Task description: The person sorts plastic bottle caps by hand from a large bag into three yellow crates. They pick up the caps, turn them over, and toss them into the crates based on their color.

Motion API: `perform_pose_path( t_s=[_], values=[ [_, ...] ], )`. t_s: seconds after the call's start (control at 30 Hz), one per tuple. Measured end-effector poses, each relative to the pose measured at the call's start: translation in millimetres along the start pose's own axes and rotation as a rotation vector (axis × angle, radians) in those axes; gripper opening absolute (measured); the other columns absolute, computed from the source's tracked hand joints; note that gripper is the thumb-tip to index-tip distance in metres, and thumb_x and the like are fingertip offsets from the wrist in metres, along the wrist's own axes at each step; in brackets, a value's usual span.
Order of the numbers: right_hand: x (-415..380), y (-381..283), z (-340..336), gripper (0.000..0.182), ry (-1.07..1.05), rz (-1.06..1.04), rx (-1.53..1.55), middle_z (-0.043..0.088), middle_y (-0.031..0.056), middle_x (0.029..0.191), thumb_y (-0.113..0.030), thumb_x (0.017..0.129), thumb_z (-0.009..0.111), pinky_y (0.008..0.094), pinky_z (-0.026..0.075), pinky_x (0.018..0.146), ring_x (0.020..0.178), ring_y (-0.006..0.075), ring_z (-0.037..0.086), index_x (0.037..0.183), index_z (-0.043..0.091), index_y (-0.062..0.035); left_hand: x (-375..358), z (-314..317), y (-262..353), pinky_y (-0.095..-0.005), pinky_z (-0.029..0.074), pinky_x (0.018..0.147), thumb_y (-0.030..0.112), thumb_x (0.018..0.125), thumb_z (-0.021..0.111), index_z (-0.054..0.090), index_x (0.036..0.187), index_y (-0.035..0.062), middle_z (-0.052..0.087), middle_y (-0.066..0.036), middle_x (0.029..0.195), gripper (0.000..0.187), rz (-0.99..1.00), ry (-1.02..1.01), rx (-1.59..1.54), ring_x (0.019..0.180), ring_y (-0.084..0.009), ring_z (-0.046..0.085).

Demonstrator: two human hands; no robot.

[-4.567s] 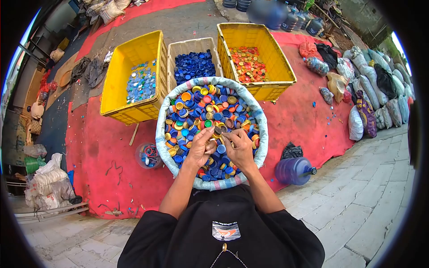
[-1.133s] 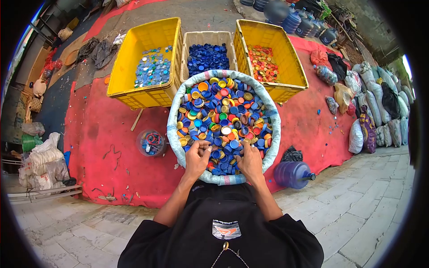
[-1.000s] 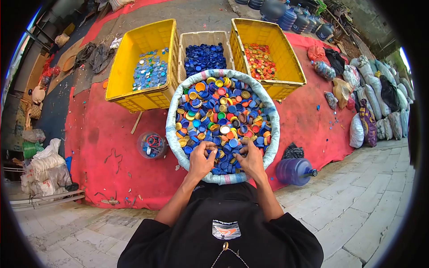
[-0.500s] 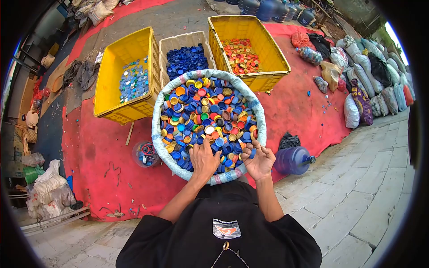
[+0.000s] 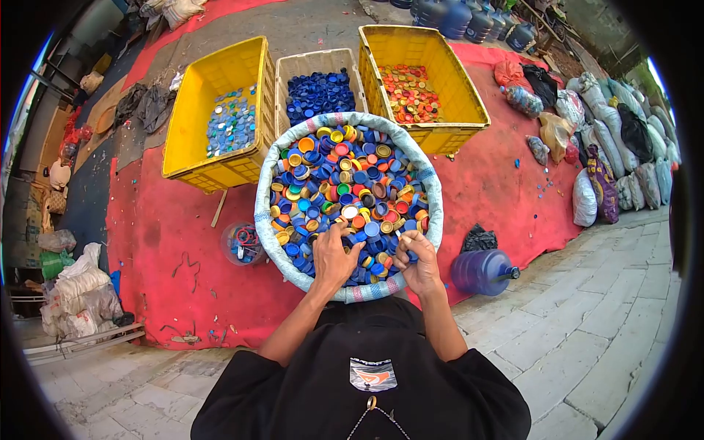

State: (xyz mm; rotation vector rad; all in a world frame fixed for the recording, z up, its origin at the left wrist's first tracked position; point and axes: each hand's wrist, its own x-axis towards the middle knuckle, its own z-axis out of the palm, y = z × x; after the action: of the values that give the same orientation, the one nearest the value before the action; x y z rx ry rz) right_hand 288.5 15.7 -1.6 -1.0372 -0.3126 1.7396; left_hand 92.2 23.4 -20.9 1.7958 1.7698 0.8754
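Observation:
A round basket (image 5: 434, 172) with a wrapped pale blue rim stands before me, heaped with plastic bottle caps (image 5: 345, 189) of mixed colours, many of them blue, yellow and orange. My left hand (image 5: 335, 258) rests on the near side of the heap, thumb apart from the fingers, its fingertips among the caps; no cap shows in its grasp. At the near right part of the basket, my right hand (image 5: 419, 265) is held over the caps with its fingers curled closed. Whatever lies inside those fingers is hidden.
Beyond the basket stand a yellow crate (image 5: 176, 147) with pale blue caps, a whitish crate (image 5: 281, 73) of dark blue caps and another yellow crate (image 5: 469, 121) of red and orange caps. A clear tub (image 5: 244, 253) is left, a water jug (image 5: 480, 273) right. Filled sacks (image 5: 584, 198) line the right.
My right hand has turned and curled its fingers; a blue cap visible in it before is now out of sight. The left hand stays over the caps. The whole view has shifted slightly.

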Motion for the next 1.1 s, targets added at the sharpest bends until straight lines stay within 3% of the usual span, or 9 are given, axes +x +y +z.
perform_pose_path(
  t_s=[0.13, 0.17, 0.37, 0.43, 0.53, 0.67, 0.87, 0.9, 1.1],
  values=[
    [4.9, 12.4, 8.4, 0.027, 0.056, -0.490, -1.165, 0.064, 0.0074, 0.073, -0.007, 0.080, 0.072, 0.0327, 0.048, 0.053, 0.059, 0.0187, 0.061, 0.102, 0.059, -0.0021, 6.1, -20.4, 0.6, -0.0295, 0.049, 0.079, 0.015, 0.080, 0.076, 0.055, 0.116, -0.0008, 0.066, -0.010, 0.098, 0.044, -0.350, -0.079, -0.779, 0.087, -0.0165, 0.061],
    [6.0, 15.2, 9.6, 0.029, 0.046, -0.514, -1.241, 0.065, 0.0094, 0.076, -0.007, 0.079, 0.072, 0.0336, 0.049, 0.055, 0.062, 0.0206, 0.062, 0.104, 0.059, -0.0015, 5.9, -30.8, 0.6, -0.0235, 0.050, 0.077, 0.013, 0.085, 0.069, 0.056, 0.115, -0.0006, 0.064, -0.007, 0.098, 0.036, -0.401, -0.093, -0.977, 0.085, -0.0111, 0.059],
    [8.5, 26.0, 25.0, 0.042, 0.009, -0.461, -1.423, 0.068, 0.0160, 0.087, -0.005, 0.077, 0.072, 0.0354, 0.051, 0.065, 0.072, 0.0242, 0.066, 0.116, 0.057, 0.0011, 2.8, -58.5, -13.8, -0.0394, 0.052, 0.079, 0.013, 0.088, 0.058, 0.058, 0.102, 0.0048, 0.058, -0.006, 0.095, 0.016, -0.636, -0.054, -1.734, 0.091, -0.0185, 0.058],
    [7.8, 17.9, 33.9, 0.048, -0.074, -0.322, -1.325, 0.067, 0.0150, 0.095, -0.002, 0.077, 0.070, 0.0310, 0.051, 0.069, 0.081, 0.0186, 0.064, 0.122, 0.053, 0.0023, -2.3, -60.8, -20.8, -0.0384, 0.051, 0.080, 0.016, 0.089, 0.057, 0.058, 0.101, 0.0069, 0.058, -0.005, 0.094, 0.015, -0.671, -0.045, -1.666, 0.090, -0.0190, 0.059],
    [8.0, 12.4, 35.0, 0.050, -0.189, -0.005, -0.606, 0.065, 0.0142, 0.105, 0.002, 0.076, 0.065, 0.0274, 0.051, 0.073, 0.088, 0.0161, 0.062, 0.125, 0.052, 0.0031, -10.9, -60.9, -24.0, -0.0348, 0.051, 0.075, 0.015, 0.089, 0.060, 0.058, 0.097, 0.0094, 0.059, -0.003, 0.092, 0.010, -0.736, -0.032, -1.597, 0.088, -0.0160, 0.058],
    [8.2, 6.6, 36.9, 0.051, -0.246, 0.003, -0.436, 0.062, 0.0127, 0.106, 0.008, 0.071, 0.054, 0.0256, 0.050, 0.076, 0.090, 0.0151, 0.060, 0.121, 0.054, 0.0026, -16.1, -53.4, -21.5, -0.0289, 0.051, 0.071, 0.010, 0.086, 0.066, 0.060, 0.097, 0.0070, 0.060, -0.003, 0.090, 0.013, -0.753, -0.030, -1.304, 0.083, -0.0113, 0.058],
    [21.6, 21.4, 11.4, 0.040, -0.162, -0.440, -1.427, 0.063, 0.0185, 0.101, 0.000, 0.068, 0.057, 0.0371, 0.050, 0.080, 0.090, 0.0268, 0.063, 0.108, 0.058, 0.0045, -9.3, -39.2, -13.1, -0.0210, 0.045, 0.058, 0.016, 0.082, 0.075, 0.061, 0.096, 0.0025, 0.060, -0.003, 0.086, 0.024, -0.550, -0.075, -0.902, 0.073, -0.0056, 0.054],
    [19.9, 20.2, 16.9, 0.034, -0.135, -0.379, -1.367, 0.063, 0.0219, 0.098, -0.003, 0.067, 0.061, 0.0441, 0.050, 0.080, 0.094, 0.0358, 0.061, 0.100, 0.059, 0.0040, -6.9, -40.3, -9.6, -0.0205, 0.045, 0.056, 0.016, 0.082, 0.075, 0.061, 0.097, 0.0026, 0.059, -0.003, 0.086, 0.024, -0.566, -0.093, -0.917, 0.071, -0.0056, 0.054],
    [13.3, 24.6, 28.8, 0.035, 0.067, -0.361, -1.585, 0.065, 0.0225, 0.092, -0.006, 0.073, 0.065, 0.0486, 0.050, 0.074, 0.088, 0.0391, 0.063, 0.105, 0.052, 0.0003, -4.0, -40.2, -8.9, -0.0192, 0.044, 0.054, 0.015, 0.083, 0.075, 0.060, 0.099, 0.0023, 0.059, -0.002, 0.086, 0.025, -0.581, -0.106, -0.949, 0.070, -0.0053, 0.054]
  ],
)
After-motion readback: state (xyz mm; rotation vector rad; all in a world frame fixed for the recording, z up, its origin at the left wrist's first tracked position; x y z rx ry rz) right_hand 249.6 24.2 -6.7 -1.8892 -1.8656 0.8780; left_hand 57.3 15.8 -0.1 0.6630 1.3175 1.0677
